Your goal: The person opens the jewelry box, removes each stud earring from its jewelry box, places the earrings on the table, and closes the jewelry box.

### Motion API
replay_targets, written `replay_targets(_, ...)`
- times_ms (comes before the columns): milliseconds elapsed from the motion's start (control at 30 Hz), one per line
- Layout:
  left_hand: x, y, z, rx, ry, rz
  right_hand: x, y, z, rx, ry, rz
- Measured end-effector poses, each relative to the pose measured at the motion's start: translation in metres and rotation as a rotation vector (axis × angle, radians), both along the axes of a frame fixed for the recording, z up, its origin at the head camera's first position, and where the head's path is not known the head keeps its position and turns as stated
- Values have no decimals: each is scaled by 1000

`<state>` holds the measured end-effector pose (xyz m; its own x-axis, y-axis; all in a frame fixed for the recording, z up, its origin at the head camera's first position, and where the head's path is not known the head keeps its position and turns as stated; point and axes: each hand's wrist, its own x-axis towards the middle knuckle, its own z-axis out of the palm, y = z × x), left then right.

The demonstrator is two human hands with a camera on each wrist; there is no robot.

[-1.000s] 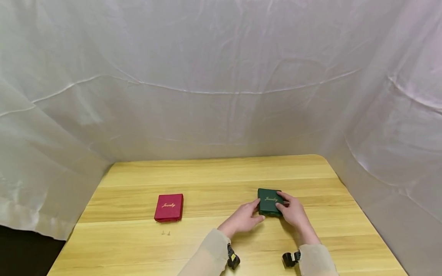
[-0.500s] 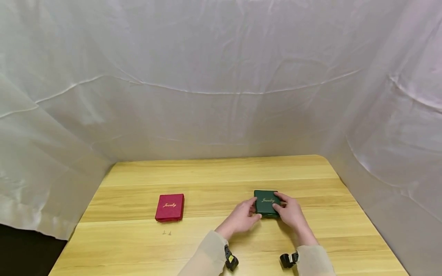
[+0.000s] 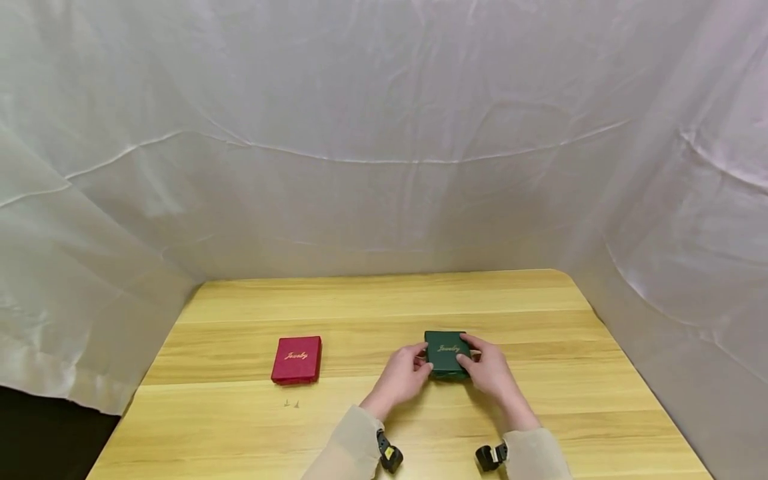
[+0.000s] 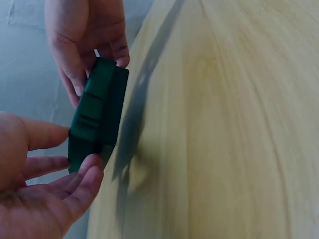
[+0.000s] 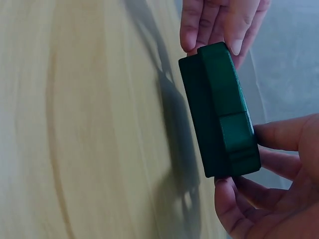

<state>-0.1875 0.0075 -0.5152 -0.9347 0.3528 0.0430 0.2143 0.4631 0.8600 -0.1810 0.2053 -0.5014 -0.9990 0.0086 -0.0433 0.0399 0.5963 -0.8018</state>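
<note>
A dark green jewelry box point(image 3: 444, 351), "Jewelry" in gold on its lid, is held between both hands, right of the table's middle. My left hand point(image 3: 401, 375) holds its left side, and my right hand point(image 3: 493, 373) grips the right side with the thumb on the lid. In the left wrist view the box point(image 4: 97, 112) hangs above the wood, its shadow on the table. The right wrist view shows the lid and base of the box point(image 5: 227, 112) together, with a step along the seam. A red jewelry box point(image 3: 297, 359) with the same lettering lies at left.
In front of the red box stand two tiny thin metal pieces point(image 3: 291, 404). The wooden table point(image 3: 360, 300) is walled by pale cloth point(image 3: 384, 207) at the back and sides. Black wrist cameras point(image 3: 390, 455) sit below both hands.
Both hands have moved left together with the green jewelry box. My left thumb has come up against the box's near left corner. The red box stays in place.
</note>
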Motion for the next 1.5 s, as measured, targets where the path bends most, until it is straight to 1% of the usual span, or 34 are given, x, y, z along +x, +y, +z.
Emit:
replay_targets(100, 2, -8, 1, 24, -12, 17, 1, -8, 1, -9, 0, 8)
replay_targets(333, 6, -29, -1, 61, -31, 22, 3, -24, -1, -27, 8, 29)
replay_targets(567, 11, -48, -1, 36, -24, 21, 5, -39, -3, -29, 26, 67)
replay_targets(700, 14, -58, 1, 28, -23, 36, 5, -49, -3, -35, 53, 100)
replay_targets(1100, 20, -86, -3, 26, -23, 65, 6, -74, -6, -14, 74, 178)
replay_targets(1500, 22, -102, -7, 24, -43, 92, 5, -88, -12, 1, 77, 229)
